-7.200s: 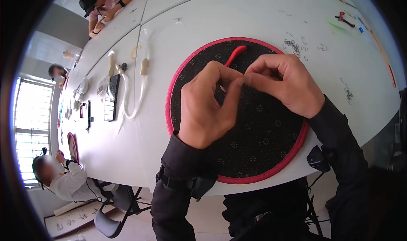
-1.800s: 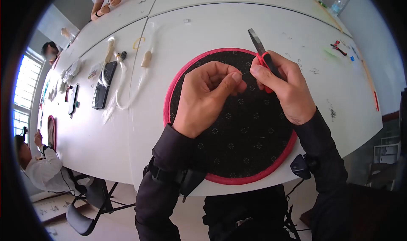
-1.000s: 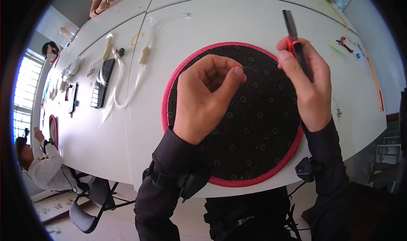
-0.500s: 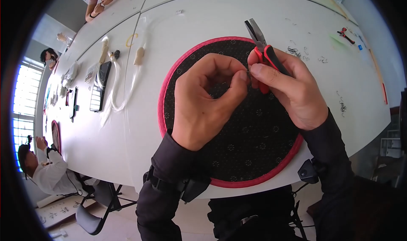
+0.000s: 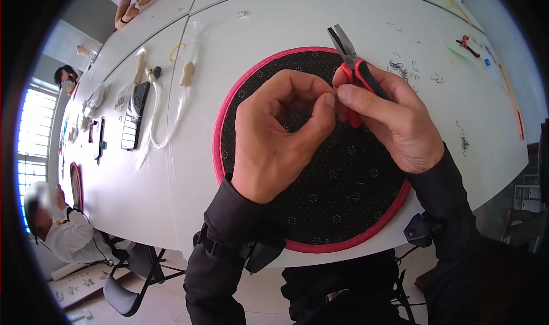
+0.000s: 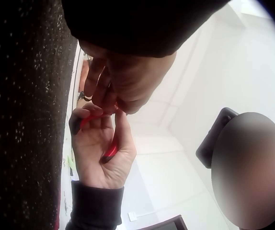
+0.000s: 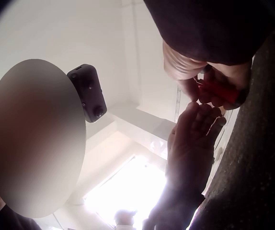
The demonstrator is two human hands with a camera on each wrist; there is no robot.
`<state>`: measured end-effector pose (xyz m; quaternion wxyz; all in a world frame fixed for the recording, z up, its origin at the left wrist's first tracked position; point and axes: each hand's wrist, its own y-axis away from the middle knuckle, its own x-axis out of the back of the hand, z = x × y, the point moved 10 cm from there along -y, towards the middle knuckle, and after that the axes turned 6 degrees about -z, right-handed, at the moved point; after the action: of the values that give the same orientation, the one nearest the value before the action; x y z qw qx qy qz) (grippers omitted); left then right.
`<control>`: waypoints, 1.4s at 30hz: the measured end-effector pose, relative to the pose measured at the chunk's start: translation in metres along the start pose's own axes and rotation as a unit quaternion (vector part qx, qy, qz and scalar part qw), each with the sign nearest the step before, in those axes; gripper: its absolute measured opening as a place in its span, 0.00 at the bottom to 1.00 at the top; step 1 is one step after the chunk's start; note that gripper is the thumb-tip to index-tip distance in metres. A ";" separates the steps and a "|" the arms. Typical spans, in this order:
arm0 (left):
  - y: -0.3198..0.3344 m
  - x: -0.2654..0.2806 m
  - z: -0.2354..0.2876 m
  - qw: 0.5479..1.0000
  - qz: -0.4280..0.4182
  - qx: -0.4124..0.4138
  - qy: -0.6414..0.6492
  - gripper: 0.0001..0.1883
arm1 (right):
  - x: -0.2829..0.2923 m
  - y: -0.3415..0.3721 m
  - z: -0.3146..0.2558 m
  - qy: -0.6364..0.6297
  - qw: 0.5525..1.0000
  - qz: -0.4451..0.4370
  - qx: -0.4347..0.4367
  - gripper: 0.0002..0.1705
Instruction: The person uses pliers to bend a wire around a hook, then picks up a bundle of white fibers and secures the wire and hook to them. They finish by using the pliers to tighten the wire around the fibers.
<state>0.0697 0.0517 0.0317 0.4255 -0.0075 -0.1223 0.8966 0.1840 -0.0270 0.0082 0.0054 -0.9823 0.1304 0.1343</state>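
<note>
Over a round black mat [image 5: 343,210] with a pink-red edge, the two hands meet at their fingertips. The left hand [image 5: 274,139] pinches between thumb and forefinger, at a thin strand now hidden by the fingers. In the right hand [image 5: 394,119], pliers [image 5: 372,80] with red and black handles are held, their metal jaws apart and pointing up and away. The right thumb and forefinger press together right beside the left fingertips. The left wrist view shows the red pliers handle [image 6: 112,147] across the right palm; the right wrist view shows the red grip [image 7: 219,91] under the curled fingers.
Small dark curled wire bits [image 5: 399,69] lie beyond the mat, with another cluster [image 5: 464,145] at right. A second pair of pliers [image 5: 469,46] lies far right. Left are a phone [image 5: 135,122] and a pale fibre bundle [image 5: 153,125]. A person [image 5: 68,233] sits at left.
Earlier the right hand was without the pliers, which lay on the mat. It later held them, swung right away from the left hand, then came back to its fingertips. Little differs since half a second ago.
</note>
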 end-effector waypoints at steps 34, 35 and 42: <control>-0.001 0.016 0.000 0.999 0.038 -0.003 0.029 0.07 | 0.003 0.012 -0.044 0.389 0.916 -0.031 0.093 0.19; -0.002 0.016 0.000 0.999 0.037 -0.008 0.028 0.07 | 0.003 0.012 -0.045 0.385 0.918 -0.026 0.089 0.19; -0.001 0.018 0.001 0.998 0.050 -0.008 0.027 0.06 | 0.002 0.015 -0.047 0.390 0.918 -0.016 0.074 0.16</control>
<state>0.0588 0.0660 0.0349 0.3835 -0.0409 -0.1176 0.9151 0.1937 -0.0442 0.0530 0.0288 -0.9556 0.1162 -0.2692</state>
